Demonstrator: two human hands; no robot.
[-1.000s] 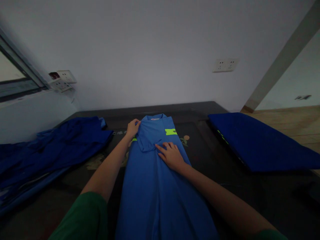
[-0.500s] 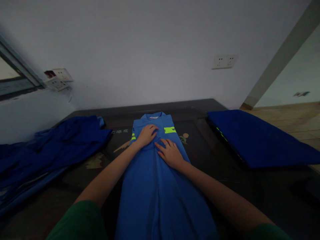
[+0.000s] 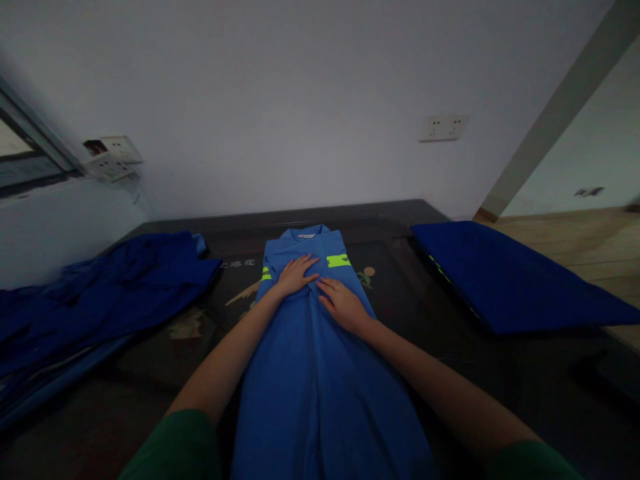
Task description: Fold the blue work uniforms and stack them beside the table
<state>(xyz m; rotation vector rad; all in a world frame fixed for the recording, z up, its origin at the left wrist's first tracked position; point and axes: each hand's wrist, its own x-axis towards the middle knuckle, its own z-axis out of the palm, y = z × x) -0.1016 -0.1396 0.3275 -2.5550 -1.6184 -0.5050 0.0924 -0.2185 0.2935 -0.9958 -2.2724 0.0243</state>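
A blue work coverall lies lengthwise on the dark table, its collar at the far end and its legs toward me. A yellow-green strip crosses the right side of its chest. My left hand rests flat on the chest, fingers stretched out and pointing to the right. Just below and to the right, my right hand lies on the waist beside the centre line, its fingers loosely bent and apart from the thumb. Small creases gather in the cloth between the two hands.
Dark blue garments lie in a loose heap at the left. On the right sits a flat folded stack of dark blue cloth. The black table meets a white wall with sockets behind it.
My left hand has flattened, its fingers stretching out to the right across the chest. My right hand has moved slightly, its fingers drawn closer together. The coverall stays in place.
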